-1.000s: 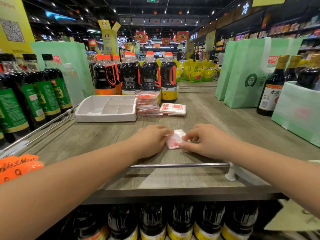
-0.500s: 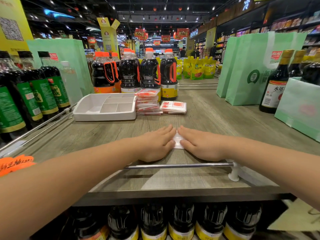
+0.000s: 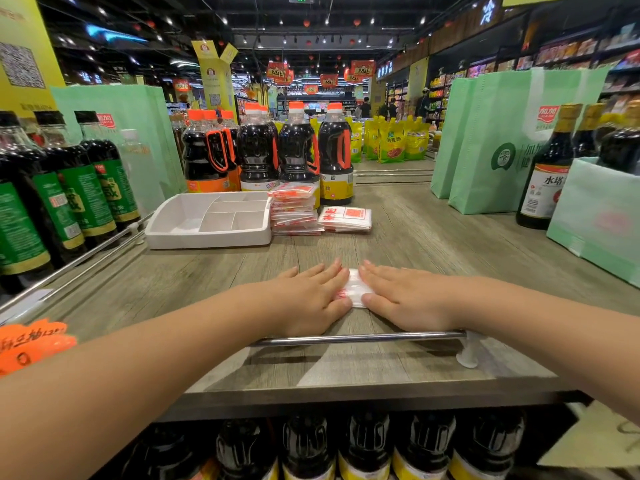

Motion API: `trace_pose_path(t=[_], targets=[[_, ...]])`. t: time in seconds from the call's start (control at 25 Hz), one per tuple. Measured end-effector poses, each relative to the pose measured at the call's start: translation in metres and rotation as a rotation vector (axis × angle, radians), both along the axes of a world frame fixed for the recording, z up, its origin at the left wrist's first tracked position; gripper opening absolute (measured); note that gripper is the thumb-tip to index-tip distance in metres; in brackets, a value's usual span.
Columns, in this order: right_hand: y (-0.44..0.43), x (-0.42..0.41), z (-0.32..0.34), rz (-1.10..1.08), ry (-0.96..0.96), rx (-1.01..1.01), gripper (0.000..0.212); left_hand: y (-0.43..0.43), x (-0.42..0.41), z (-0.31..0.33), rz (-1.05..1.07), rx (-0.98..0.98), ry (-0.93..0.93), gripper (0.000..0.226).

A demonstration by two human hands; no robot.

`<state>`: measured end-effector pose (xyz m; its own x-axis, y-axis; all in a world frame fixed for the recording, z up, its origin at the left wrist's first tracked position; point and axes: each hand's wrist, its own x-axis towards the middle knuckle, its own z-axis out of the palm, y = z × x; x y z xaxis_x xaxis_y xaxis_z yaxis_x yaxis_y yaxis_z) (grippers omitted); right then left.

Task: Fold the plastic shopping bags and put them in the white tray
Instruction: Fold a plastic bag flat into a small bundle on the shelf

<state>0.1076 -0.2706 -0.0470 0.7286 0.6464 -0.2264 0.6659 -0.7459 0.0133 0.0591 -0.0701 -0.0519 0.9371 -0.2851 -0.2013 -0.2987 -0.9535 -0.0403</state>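
Flat and straight, your fingers grip nothing: your left hand and right hand press down on the small folded plastic bag between them, near you on the wooden shelf. The white tray sits far and to the left, well apart from the bag. If you lift your hands too fast, the slippery bag may spring open or slide away.

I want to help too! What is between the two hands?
In the head view, a small folded white plastic bag with red print lies between the left hand and the right hand, both pressing flat on its edges.
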Motion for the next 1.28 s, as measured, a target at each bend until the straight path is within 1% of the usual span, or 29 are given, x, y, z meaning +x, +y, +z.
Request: trace_pose_path(t=[0.08, 0.2, 0.24, 0.36, 0.44, 0.64, 0.72, 0.84, 0.92, 1.0, 1.08, 1.16, 1.2, 1.28], targets=[[-0.003, -0.001, 0.0, -0.004, 0.005, 0.037, 0.066, -0.004, 0.0, 0.001, 0.0, -0.012, -0.051, 0.063], [0.0, -0.002, 0.003, -0.034, 0.004, 0.169, 0.063, -0.002, 0.007, 0.002, 0.047, -0.188, -0.153, 0.055], [0.003, -0.002, 0.004, -0.044, 0.006, 0.187, 0.062, 0.001, 0.01, 0.002, 0.055, -0.201, -0.156, 0.054], [0.008, 0.004, 0.001, -0.06, 0.019, 0.081, 0.062, 0.008, 0.016, 0.0, 0.06, -0.1, -0.035, 0.058], [0.006, 0.007, -0.001, -0.08, 0.033, 0.034, 0.063, 0.009, 0.014, -0.002, 0.069, -0.066, 0.022, 0.058], [0.0, 0.007, -0.003, -0.114, 0.065, 0.024, 0.064, 0.012, 0.01, -0.003, 0.112, -0.126, 0.056, 0.058], [-0.001, 0.002, 0.001, -0.121, 0.075, 0.088, 0.064, 0.01, 0.005, 0.001, 0.129, -0.249, 0.012, 0.056], [-0.001, -0.009, 0.009, -0.159, 0.048, 0.279, 0.059, 0.009, 0.002, 0.008, 0.194, -0.511, -0.107, 0.048], [0.0, -0.013, 0.013, -0.176, 0.024, 0.391, 0.058, 0.01, 0.003, 0.011, 0.261, -0.671, -0.142, 0.053], [0.0, -0.014, 0.015, -0.199, 0.066, 0.525, 0.067, 0.012, 0.006, 0.012, 0.324, -0.81, -0.11, 0.065], [0.0, -0.011, 0.014, -0.229, 0.128, 0.652, 0.077, 0.014, 0.01, 0.011, 0.352, -0.915, -0.031, 0.073], [0.001, 0.001, 0.014, -0.262, 0.181, 0.727, 0.082, 0.018, 0.016, 0.013, 0.33, -0.997, 0.061, 0.067], [0.003, 0.012, 0.015, -0.275, 0.236, 0.777, 0.079, 0.02, 0.023, 0.014, 0.292, -1.054, 0.085, 0.06], [0.007, 0.033, 0.023, -0.289, 0.423, 0.938, 0.058, 0.023, 0.039, 0.018, 0.226, -1.196, 0.061, 0.044]])
